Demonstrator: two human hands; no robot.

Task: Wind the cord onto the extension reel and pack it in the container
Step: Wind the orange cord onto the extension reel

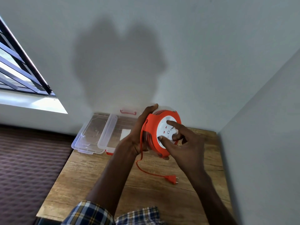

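Head view: reel (159, 132) held up on edge above the tabletop (103, 174)
Left hand (141, 127): fingers curled round the reel's rim; steadies the body so the hub can be worked
Right hand (181, 140): fingertips on the white centre face; likely cranking; firm grip unclear
Cord (146, 172): mostly wound; short tail hangs to the tabletop; plug (172, 179) lies flat, near the reel
Container (112, 132): open, just left of the reel; lid (88, 135) beside it; ready for packing
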